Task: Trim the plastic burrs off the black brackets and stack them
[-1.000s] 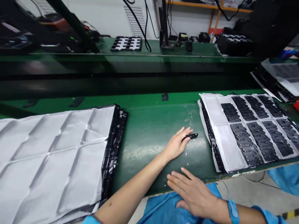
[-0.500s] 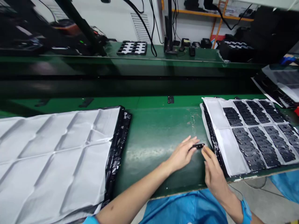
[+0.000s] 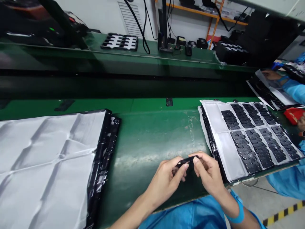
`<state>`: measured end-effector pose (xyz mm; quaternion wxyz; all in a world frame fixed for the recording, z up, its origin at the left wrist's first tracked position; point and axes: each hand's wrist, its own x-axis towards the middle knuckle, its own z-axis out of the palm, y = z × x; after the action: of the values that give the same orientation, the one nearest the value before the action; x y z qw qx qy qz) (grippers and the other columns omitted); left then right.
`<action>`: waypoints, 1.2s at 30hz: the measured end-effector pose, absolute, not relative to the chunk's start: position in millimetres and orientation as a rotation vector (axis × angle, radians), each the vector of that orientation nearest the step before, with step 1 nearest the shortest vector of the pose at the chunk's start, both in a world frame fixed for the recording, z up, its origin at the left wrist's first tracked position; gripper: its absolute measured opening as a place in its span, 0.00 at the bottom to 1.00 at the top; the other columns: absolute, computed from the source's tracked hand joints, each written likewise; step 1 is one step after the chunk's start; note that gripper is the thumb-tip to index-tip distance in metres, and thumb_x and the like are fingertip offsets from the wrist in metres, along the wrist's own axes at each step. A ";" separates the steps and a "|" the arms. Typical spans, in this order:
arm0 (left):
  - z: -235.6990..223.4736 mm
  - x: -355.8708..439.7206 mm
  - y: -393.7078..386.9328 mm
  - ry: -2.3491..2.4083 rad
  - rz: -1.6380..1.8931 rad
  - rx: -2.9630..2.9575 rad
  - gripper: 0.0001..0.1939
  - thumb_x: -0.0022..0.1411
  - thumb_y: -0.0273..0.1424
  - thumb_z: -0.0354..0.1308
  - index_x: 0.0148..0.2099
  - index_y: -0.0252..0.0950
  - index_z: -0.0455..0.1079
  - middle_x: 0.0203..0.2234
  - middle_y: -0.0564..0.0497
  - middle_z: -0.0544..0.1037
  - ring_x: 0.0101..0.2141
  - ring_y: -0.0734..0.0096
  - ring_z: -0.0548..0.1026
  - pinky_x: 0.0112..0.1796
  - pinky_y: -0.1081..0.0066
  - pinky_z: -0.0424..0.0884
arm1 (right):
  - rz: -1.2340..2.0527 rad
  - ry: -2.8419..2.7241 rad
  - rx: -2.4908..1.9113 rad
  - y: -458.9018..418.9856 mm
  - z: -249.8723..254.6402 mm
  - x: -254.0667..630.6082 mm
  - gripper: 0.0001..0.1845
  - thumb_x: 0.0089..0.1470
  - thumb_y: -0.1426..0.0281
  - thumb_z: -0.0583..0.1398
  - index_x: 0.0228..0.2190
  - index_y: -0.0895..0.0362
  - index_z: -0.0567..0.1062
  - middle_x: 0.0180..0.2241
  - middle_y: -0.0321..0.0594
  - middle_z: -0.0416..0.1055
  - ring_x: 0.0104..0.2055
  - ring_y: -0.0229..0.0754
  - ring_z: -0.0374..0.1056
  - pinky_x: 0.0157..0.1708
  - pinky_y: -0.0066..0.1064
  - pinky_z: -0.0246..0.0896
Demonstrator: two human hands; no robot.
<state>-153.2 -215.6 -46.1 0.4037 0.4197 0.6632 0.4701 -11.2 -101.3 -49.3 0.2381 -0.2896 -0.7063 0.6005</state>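
Between my two hands is a small, thin black plastic part (image 3: 188,161), held above the green bench (image 3: 152,133). Thumb and fingers of my left hand (image 3: 168,176) pinch its left end. My right hand (image 3: 209,173) grips the right end the same way, with a blue band on the wrist. To the right lies a tray (image 3: 234,156) lined with white sheet, carrying rows of similar black parts (image 3: 246,152) in its compartments. A single flat black piece (image 3: 169,102) rests near the back of the bench.
At left, a stack of black trays is topped by a creased white sheet (image 3: 47,152). A partly white tray (image 3: 120,41) sits on the raised shelf behind. Another person's blue sleeve (image 3: 295,90) reaches in at far right, near a red object (image 3: 293,115).
Both hands have drawn closer to me, and the left now pinches the part rather than lying stretched beside it. My view has shifted right; a co-worker's arm has come into sight.
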 end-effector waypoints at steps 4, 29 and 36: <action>-39.2 -156.5 -219.2 1.841 1.139 1.205 0.18 0.75 0.39 0.50 0.31 0.40 0.64 0.18 0.57 0.69 0.20 0.71 0.69 0.23 0.72 0.60 | 1.617 -1.903 -0.782 -103.4 -46.4 -19.8 0.19 0.69 0.56 0.59 0.37 0.57 0.83 0.20 0.30 0.61 0.20 0.35 0.56 0.21 0.26 0.55; -53.3 -179.2 -232.8 1.915 1.037 1.188 0.14 0.76 0.39 0.45 0.35 0.43 0.58 0.20 0.59 0.65 0.22 0.66 0.67 0.27 0.69 0.58 | 1.615 -2.107 -0.733 -99.7 -65.7 -34.6 0.17 0.61 0.75 0.56 0.48 0.57 0.80 0.26 0.33 0.72 0.22 0.36 0.67 0.26 0.28 0.65; -54.5 -182.8 -226.8 1.876 0.991 1.073 0.13 0.75 0.38 0.41 0.38 0.42 0.60 0.25 0.55 0.69 0.30 0.62 0.72 0.33 0.67 0.64 | 0.925 -2.440 -0.774 -82.6 -70.2 -17.4 0.20 0.67 0.76 0.54 0.49 0.53 0.82 0.49 0.48 0.82 0.60 0.56 0.73 0.64 0.56 0.64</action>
<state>-182.8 -226.8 -54.5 0.3729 0.4188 0.7320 0.3869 -17.4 -82.6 -70.2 0.2086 -0.2783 -0.8767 0.3323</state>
